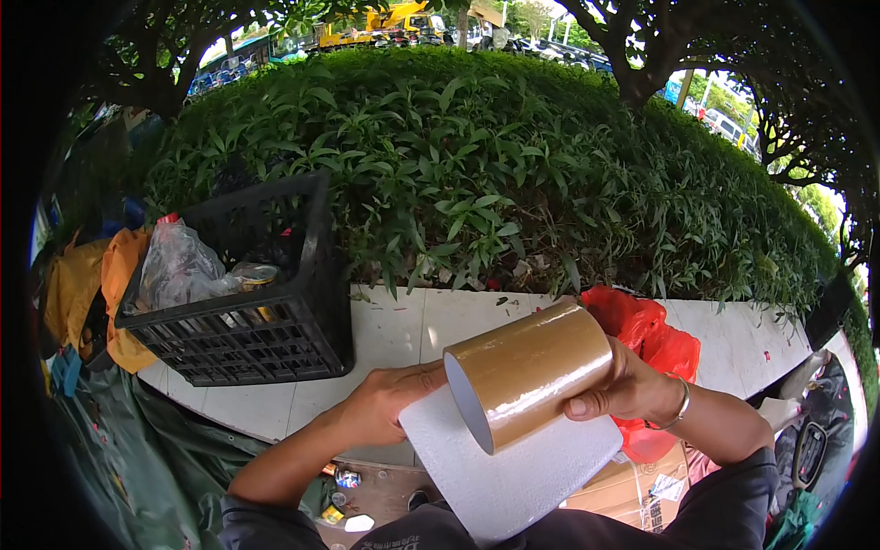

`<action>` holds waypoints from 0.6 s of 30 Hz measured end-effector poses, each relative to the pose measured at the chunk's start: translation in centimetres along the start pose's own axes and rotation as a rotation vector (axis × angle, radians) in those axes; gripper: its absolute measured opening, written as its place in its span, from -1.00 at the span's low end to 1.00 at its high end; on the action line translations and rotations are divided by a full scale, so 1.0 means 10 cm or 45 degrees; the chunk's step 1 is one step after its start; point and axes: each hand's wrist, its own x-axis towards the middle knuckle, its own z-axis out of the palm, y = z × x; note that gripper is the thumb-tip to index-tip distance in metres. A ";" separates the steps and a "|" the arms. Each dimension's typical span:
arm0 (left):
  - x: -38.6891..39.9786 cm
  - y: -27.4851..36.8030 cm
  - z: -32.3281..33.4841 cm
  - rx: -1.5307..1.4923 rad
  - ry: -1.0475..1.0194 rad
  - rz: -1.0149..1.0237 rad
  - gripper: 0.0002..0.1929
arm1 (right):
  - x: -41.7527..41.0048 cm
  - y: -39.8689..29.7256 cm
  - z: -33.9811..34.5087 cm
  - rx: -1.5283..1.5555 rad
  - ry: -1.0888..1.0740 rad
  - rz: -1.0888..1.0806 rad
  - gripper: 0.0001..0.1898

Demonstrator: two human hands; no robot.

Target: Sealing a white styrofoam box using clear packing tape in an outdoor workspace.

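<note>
A wide roll of glossy brown packing tape (533,371) lies tilted in my right hand (632,392), with the thumb on its near side and the fingers behind its right end. My left hand (392,399) grips the upper left edge of a white foam sheet (522,474). Its fingertips reach behind the left end of the roll, where their contact is hidden. The sheet slopes beneath the roll, towards my body. Just beyond my right hand sits a red plastic bag (646,337).
On the pale tiled ledge (385,323) stands a black plastic crate (240,344) holding a clear bag and a can. Dense shrubs (481,172) border the ledge. A cardboard box (625,488) is at lower right, with litter (337,495) on the ground and green tarpaulin (151,460) at left.
</note>
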 end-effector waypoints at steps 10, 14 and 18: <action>-0.02 -0.02 -0.03 -0.092 0.056 -0.017 -0.30 | -0.58 -0.15 0.11 0.019 0.130 0.465 -0.59; 0.25 -0.07 0.02 -0.160 -0.004 0.129 -0.25 | -0.78 0.23 -0.06 -0.019 0.015 0.081 -0.51; 0.10 -0.09 -0.01 -0.095 -0.001 -0.014 -0.36 | -0.62 0.40 -0.23 -0.081 -0.250 0.121 -0.52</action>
